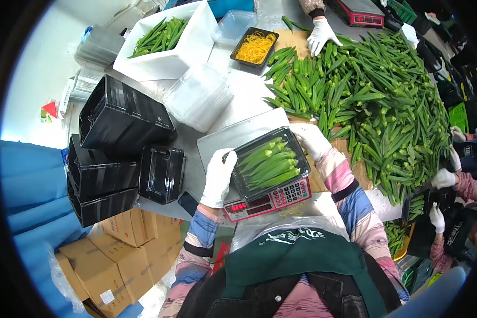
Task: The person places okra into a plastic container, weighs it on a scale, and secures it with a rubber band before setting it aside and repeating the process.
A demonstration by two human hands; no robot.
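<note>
My two white-gloved hands hold a black plastic tray of green okra pods. The tray is tilted over the red-framed digital scale, overlapping its metal plate and lit red display. My left hand is closed on the tray's left edge, thumb at the upper corner. At the upper right corner, my right hand grips the rim, its fingers partly hidden. A few yellow rubber bands lie just in front of the scale.
Loose okra is heaped at right, where a co-worker's gloved hand rests. Rubber bands fill a small tray. Clear lids, a white foam box, stacked black trays and a phone stand left; cartons below.
</note>
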